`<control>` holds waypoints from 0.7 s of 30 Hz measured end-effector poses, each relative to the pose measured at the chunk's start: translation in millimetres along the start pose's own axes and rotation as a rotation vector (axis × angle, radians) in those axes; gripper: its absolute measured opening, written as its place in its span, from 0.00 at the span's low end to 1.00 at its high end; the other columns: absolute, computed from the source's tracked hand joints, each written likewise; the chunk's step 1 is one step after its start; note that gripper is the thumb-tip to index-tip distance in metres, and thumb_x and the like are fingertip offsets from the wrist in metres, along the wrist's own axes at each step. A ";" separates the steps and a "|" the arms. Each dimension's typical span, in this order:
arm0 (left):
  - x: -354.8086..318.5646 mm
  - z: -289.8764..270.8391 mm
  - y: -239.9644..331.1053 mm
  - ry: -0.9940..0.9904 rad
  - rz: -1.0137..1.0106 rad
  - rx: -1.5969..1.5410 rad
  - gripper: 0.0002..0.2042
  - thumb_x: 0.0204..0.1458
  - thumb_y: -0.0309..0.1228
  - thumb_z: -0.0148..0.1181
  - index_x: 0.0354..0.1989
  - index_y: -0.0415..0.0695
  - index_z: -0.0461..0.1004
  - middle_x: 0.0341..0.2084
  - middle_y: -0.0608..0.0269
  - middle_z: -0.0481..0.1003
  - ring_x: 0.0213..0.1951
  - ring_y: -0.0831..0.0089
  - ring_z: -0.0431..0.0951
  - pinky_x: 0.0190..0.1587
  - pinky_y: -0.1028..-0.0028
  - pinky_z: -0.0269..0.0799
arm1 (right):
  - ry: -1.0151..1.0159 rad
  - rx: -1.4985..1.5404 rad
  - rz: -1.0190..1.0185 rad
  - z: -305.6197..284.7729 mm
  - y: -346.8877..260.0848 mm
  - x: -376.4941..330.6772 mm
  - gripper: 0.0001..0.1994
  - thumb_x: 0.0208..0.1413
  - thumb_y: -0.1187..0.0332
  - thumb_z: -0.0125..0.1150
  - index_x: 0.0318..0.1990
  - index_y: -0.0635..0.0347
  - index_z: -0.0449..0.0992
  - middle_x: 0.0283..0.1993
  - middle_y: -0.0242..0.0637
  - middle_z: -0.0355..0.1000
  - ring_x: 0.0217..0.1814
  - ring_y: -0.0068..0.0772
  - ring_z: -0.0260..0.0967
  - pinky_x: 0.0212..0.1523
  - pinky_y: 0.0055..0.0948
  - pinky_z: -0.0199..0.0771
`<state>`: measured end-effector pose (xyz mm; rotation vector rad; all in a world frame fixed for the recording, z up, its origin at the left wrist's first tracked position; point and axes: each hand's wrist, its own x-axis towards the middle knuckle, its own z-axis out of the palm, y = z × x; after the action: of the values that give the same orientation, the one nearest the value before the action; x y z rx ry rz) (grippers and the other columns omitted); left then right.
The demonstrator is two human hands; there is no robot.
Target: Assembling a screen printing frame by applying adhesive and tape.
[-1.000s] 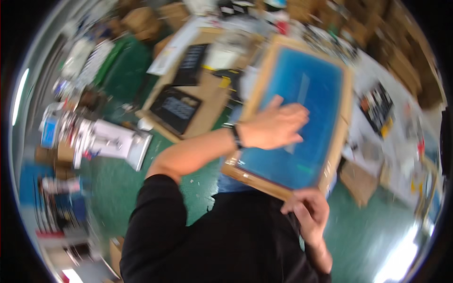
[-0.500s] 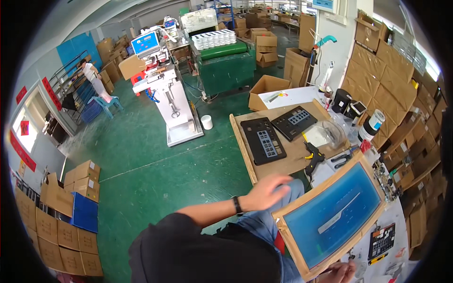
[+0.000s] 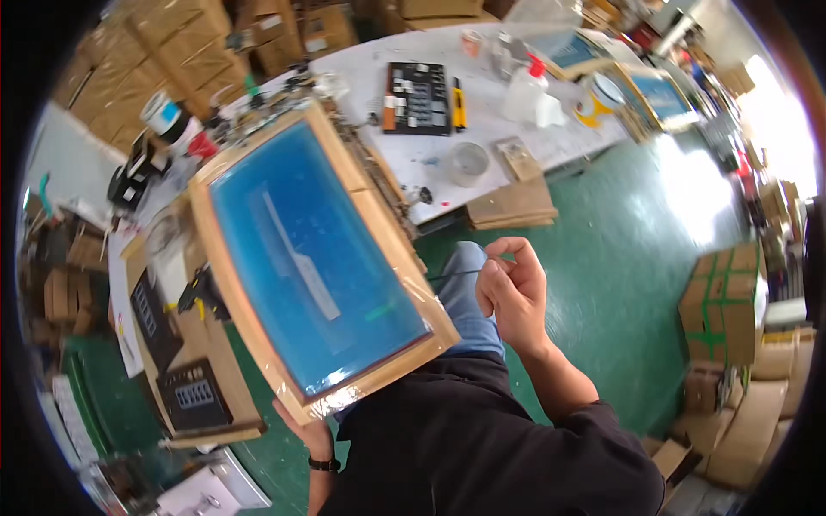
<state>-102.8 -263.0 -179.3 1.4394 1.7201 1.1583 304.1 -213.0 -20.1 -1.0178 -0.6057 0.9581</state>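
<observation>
A screen-printing frame, wooden with a blue mesh, stands tilted over the table's near side; clear tape wraps its nearest corner. At its lower left corner is my left hand, with a black band on the wrist. The frame hides most of its fingers, so I cannot tell whether they grip it. My right hand is raised to the right of the frame, over my knee. Its thumb and fingers pinch a thin dark rod that points left toward the frame's edge; its kind is unclear.
On the white table are a black panel, a yellow cutter, a clear cup and a spray bottle. Left, a board carries black panels and a glue gun. A green-strapped carton stands right.
My view has swung to the right, toward the table. My left hand has come from the open air to the frame's corner. My right hand now shows beside the frame, holding the thin rod.
</observation>
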 end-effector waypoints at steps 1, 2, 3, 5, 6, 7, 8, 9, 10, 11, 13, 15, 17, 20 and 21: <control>4.9 -4.3 -5.0 -0.044 0.011 0.057 0.20 0.64 0.27 0.58 0.64 0.41 0.67 0.50 0.59 0.74 0.46 0.68 0.75 0.52 0.69 0.72 | 0.017 -0.019 -0.009 -2.4 -0.5 1.0 0.09 0.68 0.82 0.51 0.52 0.62 0.70 0.23 0.29 0.63 0.20 0.20 0.55 0.21 0.21 0.59; 7.6 -2.4 -10.4 -0.003 -0.024 -0.035 0.20 0.65 0.27 0.58 0.64 0.41 0.66 0.51 0.59 0.73 0.47 0.68 0.75 0.53 0.69 0.72 | 0.040 -0.032 -0.018 -9.7 -1.5 3.4 0.09 0.68 0.82 0.51 0.52 0.63 0.70 0.24 0.29 0.64 0.21 0.21 0.56 0.22 0.21 0.60; 9.1 -1.2 -17.1 0.050 -0.066 -0.122 0.21 0.65 0.27 0.58 0.65 0.41 0.65 0.52 0.59 0.73 0.49 0.68 0.74 0.55 0.69 0.72 | 0.053 -0.042 -0.019 -14.1 -1.0 7.2 0.09 0.68 0.82 0.51 0.52 0.63 0.70 0.25 0.29 0.65 0.21 0.21 0.57 0.23 0.21 0.61; 12.7 -1.1 -29.4 0.140 -0.134 -0.247 0.22 0.66 0.28 0.59 0.66 0.41 0.64 0.54 0.59 0.71 0.51 0.68 0.74 0.57 0.69 0.71 | 0.062 -0.056 -0.019 -22.3 4.1 19.0 0.08 0.68 0.81 0.51 0.52 0.63 0.71 0.26 0.30 0.66 0.22 0.21 0.60 0.25 0.21 0.63; 14.3 -1.6 -35.4 0.170 -0.158 -0.287 0.22 0.66 0.28 0.59 0.67 0.41 0.64 0.55 0.59 0.71 0.52 0.68 0.74 0.57 0.69 0.71 | 0.067 -0.058 -0.011 -25.9 8.8 26.5 0.08 0.68 0.81 0.51 0.52 0.63 0.71 0.26 0.30 0.66 0.22 0.21 0.60 0.25 0.21 0.63; 15.7 -3.3 -40.9 0.140 -0.142 -0.271 0.22 0.66 0.29 0.58 0.67 0.41 0.64 0.56 0.59 0.71 0.53 0.68 0.73 0.58 0.68 0.71 | 0.073 -0.122 -0.033 -30.2 14.1 36.0 0.09 0.68 0.81 0.52 0.51 0.63 0.72 0.28 0.31 0.68 0.24 0.23 0.62 0.27 0.22 0.66; 16.8 -5.6 -46.0 0.112 -0.127 -0.256 0.22 0.67 0.30 0.58 0.67 0.41 0.64 0.56 0.60 0.71 0.54 0.69 0.73 0.59 0.68 0.71 | 0.077 -0.186 -0.055 -34.7 19.7 46.9 0.09 0.67 0.81 0.53 0.51 0.63 0.73 0.31 0.33 0.70 0.25 0.25 0.65 0.29 0.23 0.68; 17.4 -7.9 -50.5 0.085 -0.112 -0.242 0.21 0.68 0.31 0.57 0.67 0.41 0.64 0.57 0.60 0.70 0.54 0.69 0.73 0.59 0.68 0.71 | 0.079 -0.250 -0.077 -40.1 24.9 58.3 0.09 0.67 0.81 0.54 0.51 0.64 0.74 0.33 0.35 0.72 0.27 0.27 0.67 0.31 0.24 0.71; 17.6 -12.1 -53.9 0.077 -0.112 -0.229 0.21 0.68 0.31 0.57 0.67 0.41 0.65 0.58 0.61 0.70 0.55 0.69 0.73 0.59 0.68 0.71 | 0.075 -0.309 -0.102 -45.2 30.5 69.3 0.09 0.66 0.81 0.55 0.50 0.64 0.75 0.35 0.36 0.74 0.28 0.28 0.70 0.32 0.25 0.73; 17.4 -16.2 -56.5 0.069 -0.112 -0.217 0.21 0.68 0.31 0.57 0.67 0.41 0.65 0.58 0.61 0.70 0.55 0.69 0.73 0.60 0.68 0.71 | 0.070 -0.314 -0.081 -50.0 36.2 80.2 0.09 0.66 0.81 0.55 0.50 0.64 0.75 0.35 0.36 0.74 0.28 0.28 0.70 0.32 0.25 0.73; 19.6 -24.5 -58.6 0.052 -0.056 -0.156 0.20 0.69 0.32 0.56 0.67 0.41 0.65 0.57 0.61 0.71 0.56 0.70 0.73 0.61 0.68 0.70 | -0.041 -0.842 -0.271 -61.3 45.1 105.6 0.09 0.65 0.81 0.58 0.50 0.64 0.78 0.43 0.37 0.76 0.33 0.31 0.73 0.37 0.26 0.76; 21.1 -31.3 -55.5 0.038 -0.005 -0.114 0.20 0.69 0.33 0.55 0.67 0.41 0.66 0.56 0.61 0.72 0.56 0.70 0.74 0.61 0.68 0.70 | -0.142 -1.335 -0.527 -68.3 55.0 130.0 0.09 0.63 0.80 0.61 0.49 0.64 0.80 0.50 0.39 0.77 0.39 0.34 0.77 0.41 0.28 0.78; 23.3 -37.0 -48.3 0.005 -0.020 -0.091 0.19 0.70 0.33 0.54 0.66 0.41 0.67 0.56 0.61 0.73 0.56 0.70 0.74 0.61 0.68 0.70 | -0.173 -1.367 -0.530 -69.3 67.8 149.0 0.09 0.62 0.80 0.62 0.49 0.64 0.81 0.52 0.38 0.77 0.41 0.34 0.77 0.43 0.28 0.78; 28.2 -42.1 -36.6 -0.089 -0.106 -0.098 0.17 0.70 0.32 0.52 0.64 0.41 0.69 0.55 0.61 0.74 0.55 0.70 0.75 0.61 0.68 0.71 | -0.192 -1.446 -0.630 -76.1 69.5 167.0 0.11 0.58 0.79 0.66 0.48 0.63 0.82 0.60 0.37 0.76 0.47 0.37 0.77 0.47 0.30 0.79; 29.8 -40.9 -34.7 -0.114 -0.099 -0.090 0.17 0.70 0.32 0.52 0.64 0.41 0.69 0.55 0.61 0.74 0.55 0.70 0.75 0.61 0.68 0.71 | -0.186 -1.426 -0.675 -81.6 63.0 169.2 0.11 0.58 0.79 0.66 0.48 0.63 0.82 0.60 0.37 0.76 0.47 0.37 0.77 0.47 0.30 0.79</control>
<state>-160.3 -244.7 -190.3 1.3257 1.6214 1.0667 425.5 -86.5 -112.3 -1.7528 -1.7618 -0.1372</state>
